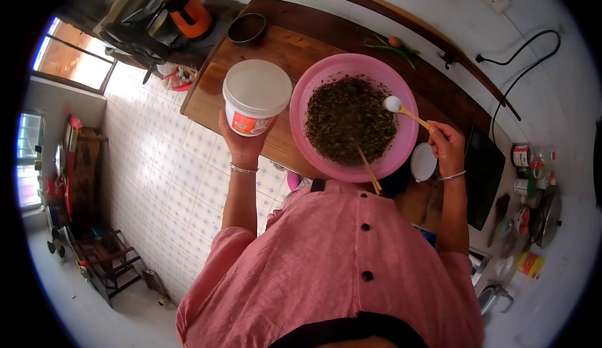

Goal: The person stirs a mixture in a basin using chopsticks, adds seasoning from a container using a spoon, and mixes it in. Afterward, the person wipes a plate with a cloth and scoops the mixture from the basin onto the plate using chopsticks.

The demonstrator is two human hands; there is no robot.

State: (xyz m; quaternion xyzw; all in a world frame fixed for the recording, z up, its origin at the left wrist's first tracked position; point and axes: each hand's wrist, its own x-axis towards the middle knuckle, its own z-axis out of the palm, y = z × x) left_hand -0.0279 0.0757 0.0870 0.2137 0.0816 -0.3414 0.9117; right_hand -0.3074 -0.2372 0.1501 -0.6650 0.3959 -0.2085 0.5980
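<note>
My left hand (243,142) is wrapped round the lower part of a white tub (257,87) with an orange label, held left of the pink basin. Pinched in my right hand (446,144) is a wooden spoon (414,118), its bowl heaped with a white substance (392,103) over the right side of the basin. The pink basin (406,141) stands on the wooden table and holds a dark chopped mixture (348,119). Wooden chopsticks (370,171) lean in it, their ends over the near rim. A small white dish or lid (424,161) is beside the basin, near my right wrist.
The wooden table (213,84) bears a dark bowl (247,28) at the back left. Green stalks (395,48) and a small round brownish item (394,42) lie behind the basin. An orange kettle (189,15) is at the upper left; jars (522,155) stand at the right.
</note>
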